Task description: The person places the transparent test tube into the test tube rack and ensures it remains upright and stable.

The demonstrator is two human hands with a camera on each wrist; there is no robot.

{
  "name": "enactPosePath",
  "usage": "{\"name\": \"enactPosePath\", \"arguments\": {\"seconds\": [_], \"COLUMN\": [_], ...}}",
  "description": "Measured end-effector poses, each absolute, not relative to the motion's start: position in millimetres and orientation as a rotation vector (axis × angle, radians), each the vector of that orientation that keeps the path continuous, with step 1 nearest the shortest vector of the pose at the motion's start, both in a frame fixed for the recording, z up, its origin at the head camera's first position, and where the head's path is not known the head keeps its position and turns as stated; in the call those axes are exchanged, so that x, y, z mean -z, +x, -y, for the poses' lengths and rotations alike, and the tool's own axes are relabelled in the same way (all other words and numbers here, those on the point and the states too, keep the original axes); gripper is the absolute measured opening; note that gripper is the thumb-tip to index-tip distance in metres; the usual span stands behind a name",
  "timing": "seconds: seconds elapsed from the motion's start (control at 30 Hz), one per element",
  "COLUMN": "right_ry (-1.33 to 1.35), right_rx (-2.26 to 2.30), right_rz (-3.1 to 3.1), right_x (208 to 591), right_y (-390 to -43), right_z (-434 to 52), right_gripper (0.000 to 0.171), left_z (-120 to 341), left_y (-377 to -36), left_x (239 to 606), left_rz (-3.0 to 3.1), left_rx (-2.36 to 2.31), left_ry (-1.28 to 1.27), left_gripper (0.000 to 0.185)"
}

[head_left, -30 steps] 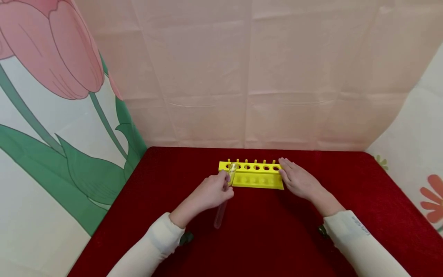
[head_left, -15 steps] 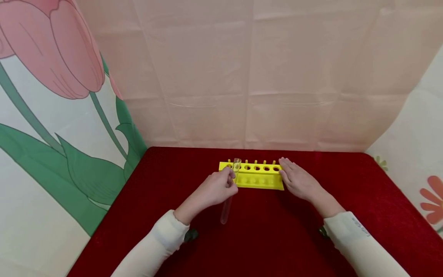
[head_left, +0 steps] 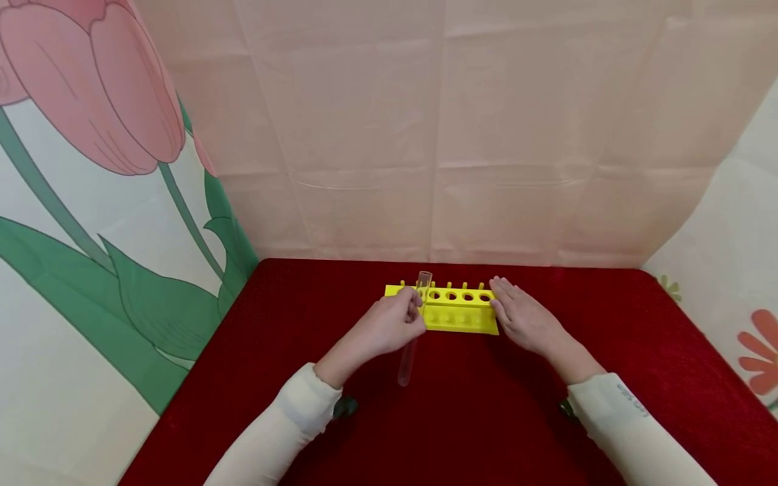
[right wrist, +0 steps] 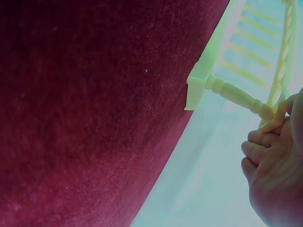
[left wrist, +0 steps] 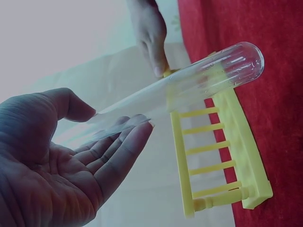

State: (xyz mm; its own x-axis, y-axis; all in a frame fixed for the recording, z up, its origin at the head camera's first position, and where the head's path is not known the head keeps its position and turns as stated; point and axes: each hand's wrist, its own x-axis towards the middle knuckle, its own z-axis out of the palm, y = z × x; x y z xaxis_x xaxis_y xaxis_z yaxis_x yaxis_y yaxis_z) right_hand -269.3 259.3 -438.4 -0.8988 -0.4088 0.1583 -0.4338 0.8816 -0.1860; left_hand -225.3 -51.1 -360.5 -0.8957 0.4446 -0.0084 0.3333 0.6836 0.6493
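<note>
A clear test tube (head_left: pixel 406 364) slants in my left hand (head_left: pixel 392 322), held between thumb and fingers. Its rounded closed end (left wrist: pixel 246 61) points down toward me in the head view, and the open end rises past the hand. Behind the tube stands a yellow test tube rack (head_left: pixel 458 318) with a row of round holes and a row of pegs. My right hand (head_left: pixel 527 318) holds the rack's right end, thumb at the front and fingers toward the back. In the right wrist view the end of the top plate lies between that thumb and the fingers.
The rack stands on a dark red cloth-covered table (head_left: pixel 474 418). A pale pink curtain (head_left: pixel 486 135) hangs behind it, and a tulip-printed cloth (head_left: pixel 79 223) hangs at the left. A dark object (head_left: pixel 345 408) shows under the left cuff.
My left hand has moved to the right and slightly away from me with the test tube. The tube's open end has shifted right along the rack. The right hand and rack have stayed put.
</note>
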Motion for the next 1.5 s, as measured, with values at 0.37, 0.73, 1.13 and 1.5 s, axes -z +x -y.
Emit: {"name": "enactPosePath", "arguments": {"seconds": [0.37, 0.73, 1.13, 1.5], "right_ry": [0.652, 0.642, 0.661, 0.642], "right_rx": [-0.329, -0.311, -0.297, -0.336], "right_rz": [2.953, 2.942, 2.917, 2.929], "right_x": [438, 441, 443, 442], "right_y": [-269, -270, -271, -269], "right_z": [-259, -260, -261, -260], "right_gripper": [0.055, 0.055, 0.056, 0.056], "left_z": [46, 38, 29, 18], "left_y": [-229, -236, -237, -241], "left_x": [357, 357, 353, 350], "left_rz": [-2.706, -2.701, -2.670, -2.668], "left_rx": [-1.035, -1.077, -1.118, -1.123], "left_ry": [0.625, 0.695, 0.734, 0.724], "left_gripper": [0.029, 0.029, 0.029, 0.033]}}
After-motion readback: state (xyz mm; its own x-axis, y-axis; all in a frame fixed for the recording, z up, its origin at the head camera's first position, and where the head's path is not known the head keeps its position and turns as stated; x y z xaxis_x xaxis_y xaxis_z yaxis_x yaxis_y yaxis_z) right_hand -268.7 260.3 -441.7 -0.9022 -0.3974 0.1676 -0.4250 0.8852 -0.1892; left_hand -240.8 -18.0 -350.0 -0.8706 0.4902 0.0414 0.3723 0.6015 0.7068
